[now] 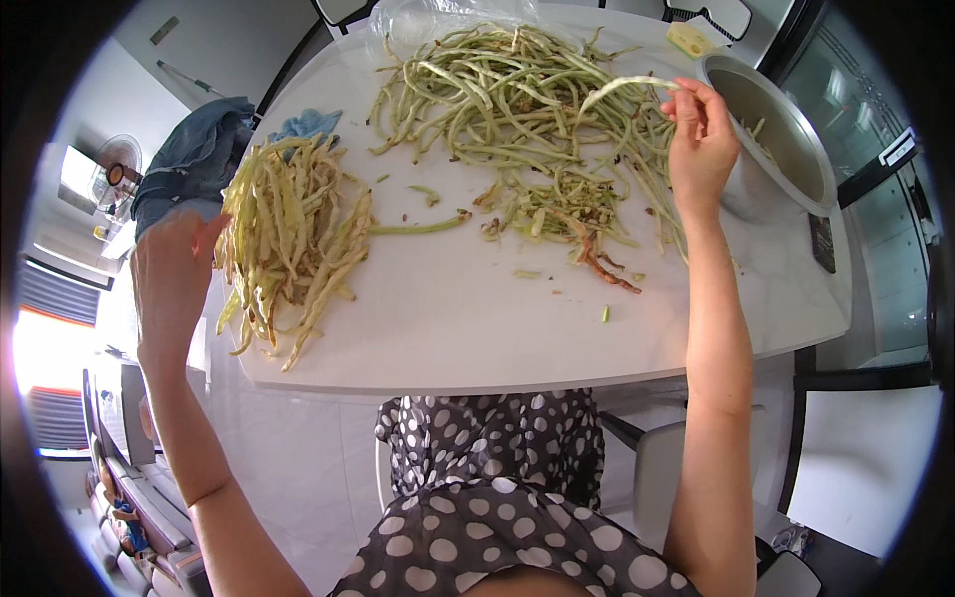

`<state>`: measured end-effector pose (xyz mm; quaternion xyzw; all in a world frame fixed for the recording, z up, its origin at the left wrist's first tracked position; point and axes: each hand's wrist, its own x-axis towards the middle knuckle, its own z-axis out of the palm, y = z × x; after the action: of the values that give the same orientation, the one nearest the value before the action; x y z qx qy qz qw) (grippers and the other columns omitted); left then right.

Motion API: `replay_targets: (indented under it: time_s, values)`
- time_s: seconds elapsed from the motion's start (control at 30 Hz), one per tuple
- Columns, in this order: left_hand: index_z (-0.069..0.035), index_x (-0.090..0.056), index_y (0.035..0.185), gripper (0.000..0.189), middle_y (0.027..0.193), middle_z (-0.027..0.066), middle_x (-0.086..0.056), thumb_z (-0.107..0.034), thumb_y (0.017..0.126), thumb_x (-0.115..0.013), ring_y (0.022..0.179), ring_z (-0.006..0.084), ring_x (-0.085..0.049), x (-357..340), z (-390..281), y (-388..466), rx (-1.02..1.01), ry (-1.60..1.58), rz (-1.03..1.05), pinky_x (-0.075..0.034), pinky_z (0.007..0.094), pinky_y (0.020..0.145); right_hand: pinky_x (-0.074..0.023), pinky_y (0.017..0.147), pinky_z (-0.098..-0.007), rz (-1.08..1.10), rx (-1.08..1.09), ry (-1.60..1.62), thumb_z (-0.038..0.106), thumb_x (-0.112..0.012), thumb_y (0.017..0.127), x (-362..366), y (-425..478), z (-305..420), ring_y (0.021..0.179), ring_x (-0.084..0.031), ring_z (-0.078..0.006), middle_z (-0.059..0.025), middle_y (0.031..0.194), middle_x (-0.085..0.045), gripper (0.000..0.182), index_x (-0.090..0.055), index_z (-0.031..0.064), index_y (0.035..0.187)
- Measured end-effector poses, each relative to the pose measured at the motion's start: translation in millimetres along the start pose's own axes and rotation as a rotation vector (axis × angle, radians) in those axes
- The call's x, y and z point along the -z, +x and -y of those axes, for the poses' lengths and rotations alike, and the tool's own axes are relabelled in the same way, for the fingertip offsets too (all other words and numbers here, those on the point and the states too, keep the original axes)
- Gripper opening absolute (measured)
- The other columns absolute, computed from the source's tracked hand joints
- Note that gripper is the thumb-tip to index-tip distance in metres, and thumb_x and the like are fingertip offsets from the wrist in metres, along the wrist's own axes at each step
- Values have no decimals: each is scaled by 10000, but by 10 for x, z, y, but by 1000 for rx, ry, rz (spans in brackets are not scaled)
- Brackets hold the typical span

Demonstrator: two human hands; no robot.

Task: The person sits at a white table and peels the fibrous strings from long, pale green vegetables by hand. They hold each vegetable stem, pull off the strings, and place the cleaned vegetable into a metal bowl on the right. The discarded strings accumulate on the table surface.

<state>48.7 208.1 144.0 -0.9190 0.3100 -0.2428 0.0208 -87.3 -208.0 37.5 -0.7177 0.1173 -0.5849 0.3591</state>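
Pinched between the fingertips of my right hand (701,142) is one pale green long bean (630,84), its free end pointing left over a large heap of green long beans (492,97). Just right of that hand stands a deep metal pot (821,172), with a few bean pieces (757,134) inside. My left hand (173,272) is at the outer edge of a pile of yellowish, withered beans (291,231) on the table's left. Its fingertips are partly hidden, so whether it grips anything is unclear. A small heap of trimmed ends and scraps (563,209) lies mid-table.
The white table (462,321) has a rounded edge. A blue cloth (306,125) lies behind the yellowish pile, and denim clothing (194,149) is beside the table. A clear plastic bag (448,19), a yellow sponge-like block (690,39) and a dark phone-like slab (822,242) are around the edges.
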Motion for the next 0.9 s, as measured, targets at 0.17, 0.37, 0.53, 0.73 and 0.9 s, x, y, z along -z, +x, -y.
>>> replay_targets:
  time_s: [0.17, 0.37, 0.53, 0.73, 0.9]
  values:
    - [13, -618, 802, 225, 738, 120, -618, -209, 833, -629, 642, 215, -587, 57, -581, 90, -6, -441, -189, -455, 312, 611, -452, 690, -216, 50, -212, 352, 84, -519, 904, -21, 43, 42, 714, -559, -97, -43, 820, -600, 141, -599, -6, 977]
    - [-21, -659, 922, 279, 785, 12, -644, -267, 917, -530, 587, 60, -475, -472, -1595, 510, 64, -1243, 265, -394, 203, 532, -429, 727, -221, 505, -386, 574, 111, -531, 909, -12, -70, 231, 743, -516, -85, -10, 798, -554, 163, -592, -1, 1012]
    - [3, -615, 915, 306, 725, 7, -577, -295, 914, -545, 515, 33, -359, -850, -1993, 579, 5, -1864, 753, -291, 180, 467, -424, 634, -203, 710, -427, 430, 151, -590, 876, -202, -273, 422, 662, -505, -66, -1, 771, -591, 176, -622, 7, 974]
    - [-4, -616, 900, 304, 658, -4, -537, -304, 902, -563, 525, 50, -355, -1024, -1969, 441, 76, -2072, 874, -310, 195, 491, -391, 587, -196, 753, -583, 503, 149, -616, 854, -211, -304, 398, 633, -494, -64, -6, 738, -583, 160, -633, 7, 928]
    - [0, -591, 875, 304, 598, -24, -459, -288, 929, -511, 508, 60, -335, -1083, -2015, 404, 108, -2297, 965, -278, 205, 468, -387, 579, -206, 737, -633, 536, 207, -634, 842, -220, -312, 414, 607, -483, -76, -5, 692, -572, 189, -643, 18, 852]
